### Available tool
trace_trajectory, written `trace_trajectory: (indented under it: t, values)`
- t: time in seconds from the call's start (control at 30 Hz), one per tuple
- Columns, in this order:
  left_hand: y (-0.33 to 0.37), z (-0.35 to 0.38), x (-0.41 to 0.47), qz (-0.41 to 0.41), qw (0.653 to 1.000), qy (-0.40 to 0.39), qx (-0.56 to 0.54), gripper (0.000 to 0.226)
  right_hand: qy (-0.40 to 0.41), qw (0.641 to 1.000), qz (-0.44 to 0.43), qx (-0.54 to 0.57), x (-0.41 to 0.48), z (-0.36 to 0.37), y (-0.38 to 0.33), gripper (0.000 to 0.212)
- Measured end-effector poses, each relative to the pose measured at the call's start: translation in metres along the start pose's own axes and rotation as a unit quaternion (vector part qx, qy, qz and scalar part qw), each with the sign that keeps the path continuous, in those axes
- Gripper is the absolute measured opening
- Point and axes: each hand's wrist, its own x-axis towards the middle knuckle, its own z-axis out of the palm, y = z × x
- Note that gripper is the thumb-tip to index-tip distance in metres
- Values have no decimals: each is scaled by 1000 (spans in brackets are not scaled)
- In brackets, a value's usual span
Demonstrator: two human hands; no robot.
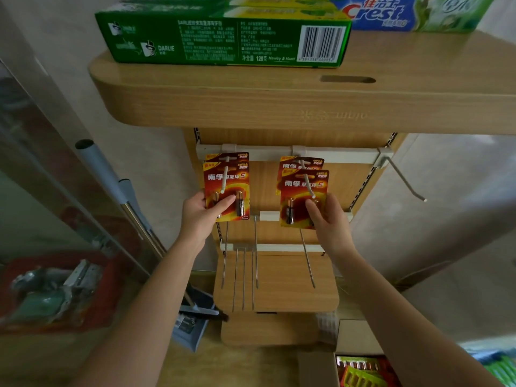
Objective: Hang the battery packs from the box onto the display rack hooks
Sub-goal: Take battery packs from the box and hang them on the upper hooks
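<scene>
Two red and orange battery packs hang on each of two white hooks on the wooden display rack (279, 141). My left hand (202, 212) grips the lower left part of the front pack on the left hook (227, 188), thumb across its face. My right hand (328, 219) pinches the lower right part of the front pack on the right hook (303, 198). Both front packs are threaded on their hooks, the hook tips showing through. A cardboard box (360, 367) with more battery packs lies at the bottom right.
An empty metal hook (405, 180) sticks out at the rack's right end. Several long bare hooks (243, 269) hang on the lower rails. Toothpaste boxes (223, 34) lie on the top shelf. A red bin (55, 289) stands at left, a dustpan (195, 317) below.
</scene>
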Motion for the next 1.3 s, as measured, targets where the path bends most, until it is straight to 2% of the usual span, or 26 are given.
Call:
trace_trajectory:
  t: [0.23, 0.4, 0.47, 0.53, 0.57, 0.63, 0.8, 0.93, 1.03, 1.17, 1.3]
  values:
    - [8, 7, 23, -10, 1000, 16, 8, 28, -9, 999, 27, -32, 35, 10, -3, 33]
    - [7, 4, 30, -79, 996, 35, 4, 18, -22, 996, 47, -68, 40, 11, -1, 44]
    - [2, 1, 26, -100, 994, 43, 1, 28, -25, 995, 49, -83, 35, 10, 4, 55]
    - [-6, -2, 20, -121, 990, 68, 17, 53, -18, 994, 51, -92, 26, 10, 11, 66]
    - [-12, -2, 15, -124, 989, 77, 34, 57, -10, 994, 53, -98, 19, 9, 16, 66]
    - [-29, 2, 1, -113, 988, 76, 77, 48, 2, 993, 60, -102, 4, 4, 30, 58]
    - [-65, 36, -50, -69, 975, 32, 208, 23, -8, 985, 112, -134, -42, -20, 74, 34]
    - [-85, 79, -93, 16, 946, -27, 324, 14, -31, 977, 126, -170, -72, -56, 109, 28]
    - [-102, 120, -122, 47, 917, -79, 387, 14, -31, 971, 151, -183, -88, -95, 139, 26]
    - [-134, 186, -163, 30, 891, -143, 431, 13, -34, 963, 179, -198, -110, -163, 185, 27]
    - [-175, 255, -207, -21, 879, -164, 446, 14, -53, 954, 204, -214, -131, -238, 240, 24]
